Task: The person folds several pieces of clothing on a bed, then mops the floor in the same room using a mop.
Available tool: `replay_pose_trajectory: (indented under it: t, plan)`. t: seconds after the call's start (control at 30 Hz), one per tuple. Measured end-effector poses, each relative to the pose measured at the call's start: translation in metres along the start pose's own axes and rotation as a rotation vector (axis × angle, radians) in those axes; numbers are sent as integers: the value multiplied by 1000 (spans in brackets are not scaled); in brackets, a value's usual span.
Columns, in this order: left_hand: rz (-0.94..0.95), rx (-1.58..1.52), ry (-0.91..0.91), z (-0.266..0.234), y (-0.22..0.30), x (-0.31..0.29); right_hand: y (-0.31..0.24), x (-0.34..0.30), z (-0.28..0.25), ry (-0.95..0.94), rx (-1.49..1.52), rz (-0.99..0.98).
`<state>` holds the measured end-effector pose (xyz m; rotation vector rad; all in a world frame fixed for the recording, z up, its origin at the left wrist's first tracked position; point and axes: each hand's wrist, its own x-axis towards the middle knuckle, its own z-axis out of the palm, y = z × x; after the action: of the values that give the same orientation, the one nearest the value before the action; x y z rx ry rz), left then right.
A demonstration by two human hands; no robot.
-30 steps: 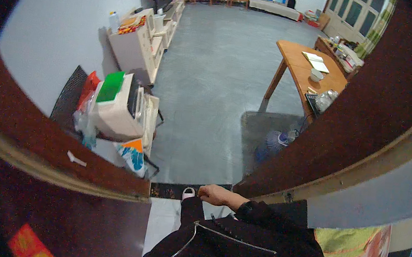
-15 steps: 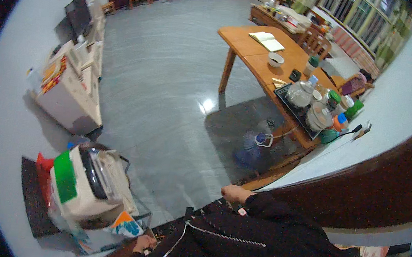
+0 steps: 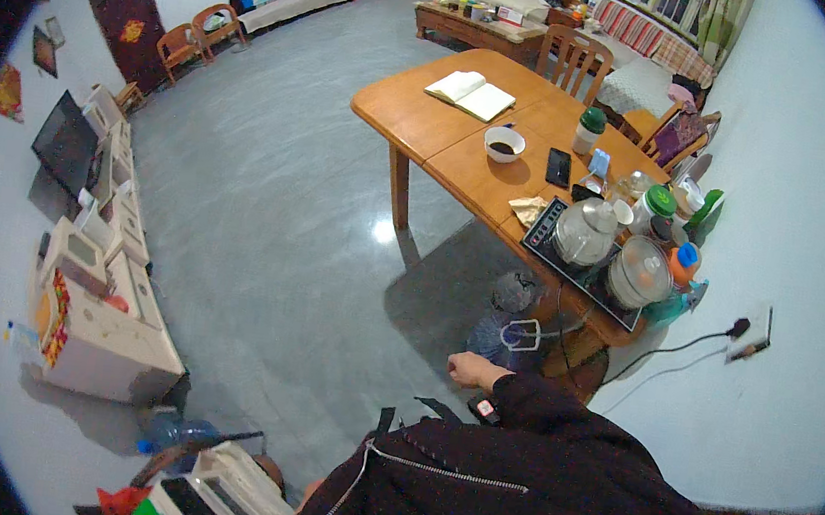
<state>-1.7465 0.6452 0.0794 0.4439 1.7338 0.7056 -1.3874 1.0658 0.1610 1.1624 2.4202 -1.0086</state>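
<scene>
My right hand (image 3: 477,371) hangs in front of my dark zipped jacket (image 3: 512,459), fingers curled in, with nothing visible in them. In the picture it lies just below a bluish clear water jug (image 3: 491,340) with a white loop handle, on the floor beside the wooden table (image 3: 415,137). Of my left hand only a sliver of skin (image 3: 310,492) shows past the jacket's edge, near a white machine (image 3: 227,489) at the lower left; its fingers are hidden. On the table are an open notebook (image 3: 472,95), a white bowl with dark liquid (image 3: 504,145) and a black phone (image 3: 559,167).
A black hob (image 3: 546,233) with a glass kettle (image 3: 584,233) and a glass pot (image 3: 640,273) sits at the table's near end, bottles behind it. A cord runs to the wall socket (image 3: 752,335). Low cabinets (image 3: 129,278) line the left wall; grey floor (image 3: 276,213) lies between.
My view has moved forward into the room and turned right; the table looks nearer. The white machine has slid toward the lower edge, and my left hand has nearly gone out of sight.
</scene>
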Motion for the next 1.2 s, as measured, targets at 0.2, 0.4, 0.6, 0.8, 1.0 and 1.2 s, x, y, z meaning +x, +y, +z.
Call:
replay_pose_trajectory:
  t: [0.2, 0.4, 0.6, 0.8, 1.0, 1.2]
  plan:
    - [-42, 134, 16, -67, 104, 92, 27, 78, -35, -99, 137, 166]
    - [-29, 261, -79, -139, 211, 208, 32, 138, -74, 54, 326, 290]
    - [-2, 345, -179, -216, 353, 319, 30, 177, -190, 870, 543, 375]
    - [-129, 72, -238, -204, 488, 403, 121, 175, -326, 1381, 228, 569]
    - [-82, 42, -244, -174, 570, 416, 285, 192, -388, 1338, -6, 876]
    - [-76, -233, -25, -209, 625, 406, 393, 199, -405, 808, 24, 1044]
